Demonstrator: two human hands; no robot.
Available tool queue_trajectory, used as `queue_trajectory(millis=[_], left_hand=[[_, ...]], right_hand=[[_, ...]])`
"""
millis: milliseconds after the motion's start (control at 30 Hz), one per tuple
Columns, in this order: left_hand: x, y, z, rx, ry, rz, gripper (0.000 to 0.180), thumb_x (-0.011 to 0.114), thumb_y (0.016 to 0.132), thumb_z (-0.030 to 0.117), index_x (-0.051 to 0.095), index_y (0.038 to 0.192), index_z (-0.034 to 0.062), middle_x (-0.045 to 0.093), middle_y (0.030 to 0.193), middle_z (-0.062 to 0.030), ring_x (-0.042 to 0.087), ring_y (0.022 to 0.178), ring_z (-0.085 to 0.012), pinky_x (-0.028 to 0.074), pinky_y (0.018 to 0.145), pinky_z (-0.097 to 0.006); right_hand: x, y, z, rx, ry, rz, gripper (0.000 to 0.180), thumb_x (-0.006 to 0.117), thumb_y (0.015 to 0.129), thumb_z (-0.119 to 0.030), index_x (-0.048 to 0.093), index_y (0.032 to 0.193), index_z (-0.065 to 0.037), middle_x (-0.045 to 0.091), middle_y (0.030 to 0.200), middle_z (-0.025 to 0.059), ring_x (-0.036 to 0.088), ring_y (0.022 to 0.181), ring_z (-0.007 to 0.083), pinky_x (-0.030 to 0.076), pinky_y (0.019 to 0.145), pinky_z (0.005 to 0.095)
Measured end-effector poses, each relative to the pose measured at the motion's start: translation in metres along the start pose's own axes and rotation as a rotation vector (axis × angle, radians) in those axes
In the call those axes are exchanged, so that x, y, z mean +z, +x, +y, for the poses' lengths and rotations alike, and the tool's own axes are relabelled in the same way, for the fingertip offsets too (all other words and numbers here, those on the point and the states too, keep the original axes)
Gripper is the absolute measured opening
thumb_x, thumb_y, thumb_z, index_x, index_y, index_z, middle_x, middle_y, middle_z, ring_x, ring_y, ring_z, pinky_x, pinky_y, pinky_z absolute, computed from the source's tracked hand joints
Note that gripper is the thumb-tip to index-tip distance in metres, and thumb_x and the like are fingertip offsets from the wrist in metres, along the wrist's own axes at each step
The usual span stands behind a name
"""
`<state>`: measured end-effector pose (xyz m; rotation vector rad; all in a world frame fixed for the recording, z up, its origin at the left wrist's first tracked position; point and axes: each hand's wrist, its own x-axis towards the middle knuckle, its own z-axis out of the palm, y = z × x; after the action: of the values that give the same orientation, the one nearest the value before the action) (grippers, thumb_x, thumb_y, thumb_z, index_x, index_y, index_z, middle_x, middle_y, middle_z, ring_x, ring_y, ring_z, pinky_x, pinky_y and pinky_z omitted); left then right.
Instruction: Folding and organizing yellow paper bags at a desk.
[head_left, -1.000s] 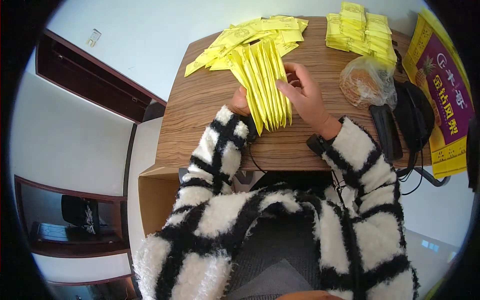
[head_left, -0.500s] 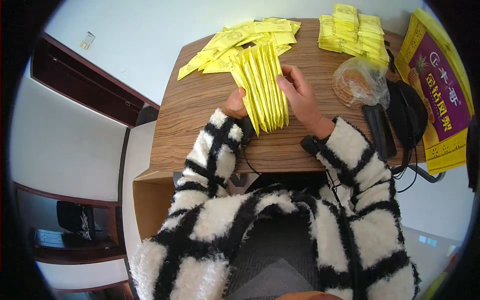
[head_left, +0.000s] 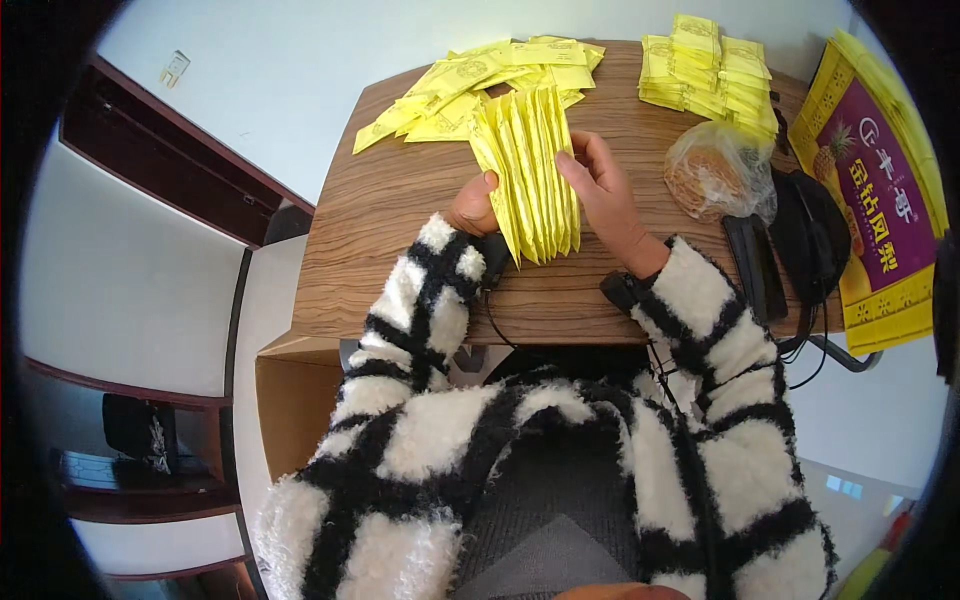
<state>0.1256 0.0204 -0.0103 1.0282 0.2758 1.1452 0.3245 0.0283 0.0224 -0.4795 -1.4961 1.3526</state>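
A row of several flat yellow packets (head_left: 528,180) stands on edge between my hands, pressed together like a fanned stack. My left hand (head_left: 474,206) is closed around its left side, with most of the fingers hidden behind the packets. On the other side, my right hand (head_left: 602,190) grips the stack, thumb on the near face and fingers at the outer edge. Just beyond lies a loose heap of similar yellow packets (head_left: 470,80). Neater piles of the same packets (head_left: 700,70) sit at the back right.
On the right of the wooden table (head_left: 380,230) are a clear bag of tan rubber bands (head_left: 705,170), a black case (head_left: 752,268) and a black bag (head_left: 812,235). A yellow and purple carton (head_left: 870,190) leans at the right edge. A cardboard box (head_left: 295,400) stands below left.
The packets in my hands have tipped slightly and shifted a little to the right. Both hands keep their hold, and the view has moved slightly.
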Motion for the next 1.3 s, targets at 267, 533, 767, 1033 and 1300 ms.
queue_trajectory(millis=[267, 533, 767, 1033, 1300], left_hand=[[-0.001, 0.018, -0.014, -0.048, 0.216, 0.082, 0.063, 0.055, 0.092, 0.041, 0.042, 0.138, 0.0007, 0.055, 0.130, -0.0160, 0.056, 0.117, -0.0250, 0.047, 0.100, -0.038], [-0.041, 0.044, -0.040, 0.012, 0.238, 0.040, 0.085, 0.064, 0.080, 0.062, 0.045, 0.135, 0.0005, 0.059, 0.125, -0.0131, 0.060, 0.110, -0.0233, 0.051, 0.094, -0.036], [-0.022, 0.050, -0.048, 0.019, 0.287, 0.167, 0.092, 0.064, 0.077, 0.067, 0.044, 0.136, 0.0002, 0.058, 0.127, -0.0112, 0.059, 0.112, -0.0220, 0.050, 0.095, -0.036], [-0.026, 0.058, -0.052, -0.003, 0.336, 0.090, 0.091, 0.060, 0.081, 0.066, 0.038, 0.140, 0.0005, 0.053, 0.133, -0.0119, 0.055, 0.117, -0.0230, 0.047, 0.099, -0.037], [-0.034, 0.041, -0.041, -0.004, 0.342, 0.123, 0.086, 0.061, 0.085, 0.060, 0.036, 0.141, 0.0001, 0.051, 0.135, -0.0135, 0.053, 0.119, -0.0239, 0.045, 0.101, -0.039]], right_hand=[[-0.029, 0.011, 0.013, -0.081, -0.026, 0.082, 0.029, 0.058, 0.094, -0.018, 0.054, 0.116, 0.002, 0.061, 0.102, 0.0069, 0.057, 0.090, 0.0111, 0.048, 0.080, 0.0263], [-0.065, 0.017, 0.019, -0.059, -0.056, 0.070, 0.032, 0.060, 0.094, -0.023, 0.054, 0.115, 0.000, 0.061, 0.102, 0.0060, 0.058, 0.088, 0.0106, 0.049, 0.077, 0.0260], [-0.075, 0.020, 0.021, -0.075, -0.026, 0.087, 0.031, 0.060, 0.094, -0.024, 0.054, 0.114, -0.001, 0.061, 0.102, 0.0057, 0.058, 0.087, 0.0101, 0.049, 0.077, 0.0256], [-0.085, 0.019, 0.016, -0.077, -0.054, 0.121, 0.030, 0.060, 0.093, -0.024, 0.054, 0.113, -0.001, 0.060, 0.101, 0.0046, 0.057, 0.087, 0.0090, 0.048, 0.078, 0.0252], [-0.073, 0.023, 0.018, -0.072, -0.026, 0.084, 0.029, 0.061, 0.093, -0.023, 0.054, 0.112, -0.001, 0.060, 0.100, 0.0052, 0.056, 0.088, 0.0101, 0.048, 0.079, 0.0264]])
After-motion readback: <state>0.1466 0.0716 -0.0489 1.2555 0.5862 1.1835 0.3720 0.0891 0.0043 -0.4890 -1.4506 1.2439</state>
